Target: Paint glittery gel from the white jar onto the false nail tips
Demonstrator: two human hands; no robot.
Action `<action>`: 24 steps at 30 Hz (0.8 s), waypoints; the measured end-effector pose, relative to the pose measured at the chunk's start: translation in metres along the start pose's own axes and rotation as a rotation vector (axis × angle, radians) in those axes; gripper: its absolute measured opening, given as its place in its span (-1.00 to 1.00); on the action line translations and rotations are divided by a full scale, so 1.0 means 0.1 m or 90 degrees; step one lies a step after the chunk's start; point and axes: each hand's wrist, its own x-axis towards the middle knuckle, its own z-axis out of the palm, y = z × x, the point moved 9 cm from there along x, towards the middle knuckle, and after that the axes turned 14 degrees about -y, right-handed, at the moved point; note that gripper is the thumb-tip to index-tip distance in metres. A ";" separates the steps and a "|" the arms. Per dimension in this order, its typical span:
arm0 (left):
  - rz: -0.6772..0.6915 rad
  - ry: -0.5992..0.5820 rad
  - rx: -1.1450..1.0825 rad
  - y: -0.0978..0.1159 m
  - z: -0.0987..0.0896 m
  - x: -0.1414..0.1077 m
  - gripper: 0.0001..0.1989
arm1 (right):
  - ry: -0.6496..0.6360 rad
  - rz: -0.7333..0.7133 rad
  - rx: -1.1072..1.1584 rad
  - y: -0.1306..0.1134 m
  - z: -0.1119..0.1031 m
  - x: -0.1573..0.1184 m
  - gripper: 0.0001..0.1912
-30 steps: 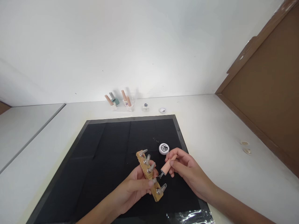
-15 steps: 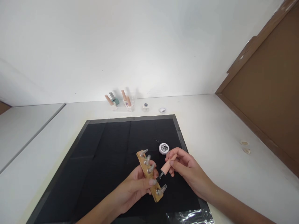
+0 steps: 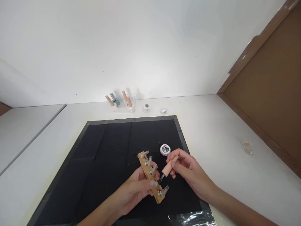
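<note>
My left hand (image 3: 138,188) is closed around a tan nail tip stand (image 3: 150,176), a bar with several clear false nails (image 3: 154,169) standing on metal pegs. Its thumb presses by the second nail from the near end. Between the fingers of my right hand (image 3: 184,164) is a nail polish brush (image 3: 167,169) with a peach cap. The bristles point down and left, at that second nail; whether they touch it I cannot tell. Just beyond my right hand, an open round pot (image 3: 165,150) of silvery stuff sits on the black mat (image 3: 113,147).
Several polish bottles (image 3: 114,107) stand along the wall, with an uncapped bottle (image 3: 146,108) and a small white lid (image 3: 163,111) to their right. Two small pale discs (image 3: 246,143) lie on the right of the white table. A brown panel (image 3: 268,91) bounds the right side.
Almost nothing differs. The stand has turned very slightly in my left hand, and the brush stays at the same nail.
</note>
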 end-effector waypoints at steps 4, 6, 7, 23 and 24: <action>-0.009 0.004 0.004 -0.01 0.00 -0.01 -0.53 | 0.003 -0.001 -0.005 0.01 0.00 0.00 -0.82; -0.013 0.005 0.006 0.00 0.01 -0.01 -0.53 | 0.002 -0.003 -0.011 0.02 0.00 0.00 -0.83; -0.013 0.005 0.004 0.00 0.01 0.00 -0.53 | 0.000 -0.003 -0.013 0.02 0.00 -0.01 -0.83; -0.019 -0.006 -0.014 0.00 0.04 0.00 -0.56 | -0.004 0.002 -0.011 0.01 0.00 -0.01 -0.83; -0.019 -0.006 -0.012 0.00 0.04 0.00 -0.57 | -0.006 0.001 -0.011 0.00 0.00 -0.01 -0.84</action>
